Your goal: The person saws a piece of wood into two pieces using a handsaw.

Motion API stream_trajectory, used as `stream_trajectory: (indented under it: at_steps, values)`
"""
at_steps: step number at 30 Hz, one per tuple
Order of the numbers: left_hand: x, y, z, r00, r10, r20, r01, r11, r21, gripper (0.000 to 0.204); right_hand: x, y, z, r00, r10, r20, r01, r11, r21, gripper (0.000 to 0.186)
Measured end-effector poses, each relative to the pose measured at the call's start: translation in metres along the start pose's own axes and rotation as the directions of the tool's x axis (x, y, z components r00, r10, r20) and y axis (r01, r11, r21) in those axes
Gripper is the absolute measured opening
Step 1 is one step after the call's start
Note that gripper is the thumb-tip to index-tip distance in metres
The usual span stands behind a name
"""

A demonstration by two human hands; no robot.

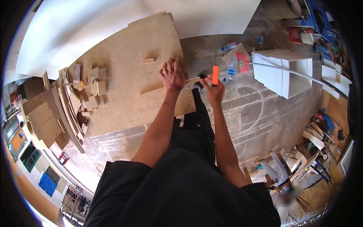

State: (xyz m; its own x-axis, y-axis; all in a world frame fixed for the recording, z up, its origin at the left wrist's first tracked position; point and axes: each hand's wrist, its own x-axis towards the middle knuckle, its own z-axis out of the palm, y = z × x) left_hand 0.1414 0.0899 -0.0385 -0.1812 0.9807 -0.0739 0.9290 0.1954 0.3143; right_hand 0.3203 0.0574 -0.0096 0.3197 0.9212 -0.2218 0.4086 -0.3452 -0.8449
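My left hand (174,77) lies with fingers spread on a large tan wooden board (124,49), near its right edge. A short, thin wood strip (193,80) sticks out past that edge from beside my left thumb. My right hand (215,92) is off the board, closed around a bright orange handle-like tool (215,75) held upright. What kind of tool it is, I cannot make out. Fingertips of the right hand come up to the strip's outer end; whether they pinch it is unclear. A small wood block (149,60) rests on the board beyond my left hand.
Wood offcuts (99,73) are heaped on the board's left side, beside stacked panels (43,121). A large white sheet (211,17) lies beyond. Plastic bottles (231,70) and a white cabinet-like box (281,72) stand on the floor to the right. Another person (280,174) is at the lower right.
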Motion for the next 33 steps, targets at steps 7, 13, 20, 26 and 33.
stream_trajectory:
  at_steps: [7,13,20,26,33]
  values:
    - [0.000,0.001,-0.002,0.999,-0.016,0.031,0.016,1.000,-0.007,0.054,0.017,0.046,0.030,0.939,0.181,0.292,-0.248,0.945,0.214,0.029]
    - [0.001,0.001,0.000,0.999,-0.020,0.030,0.020,1.000,-0.010,0.055,0.025,0.040,0.025,0.779,0.372,0.505,-0.553,0.787,0.274,0.018]
    - [0.001,0.002,-0.003,0.997,-0.031,0.064,0.033,0.999,-0.030,0.055,0.024,0.038,0.025,0.771,0.342,0.537,-0.585,0.713,0.386,0.018]
    - [0.001,0.000,-0.002,0.997,-0.034,0.066,0.035,0.999,-0.010,0.056,0.023,0.040,0.027,0.780,0.336,0.527,-0.579,0.705,0.409,0.019]
    - [0.002,0.001,-0.002,0.999,-0.022,0.040,0.023,1.000,-0.019,0.054,0.023,0.046,0.027,0.780,0.344,0.523,-0.587,0.693,0.418,0.018]
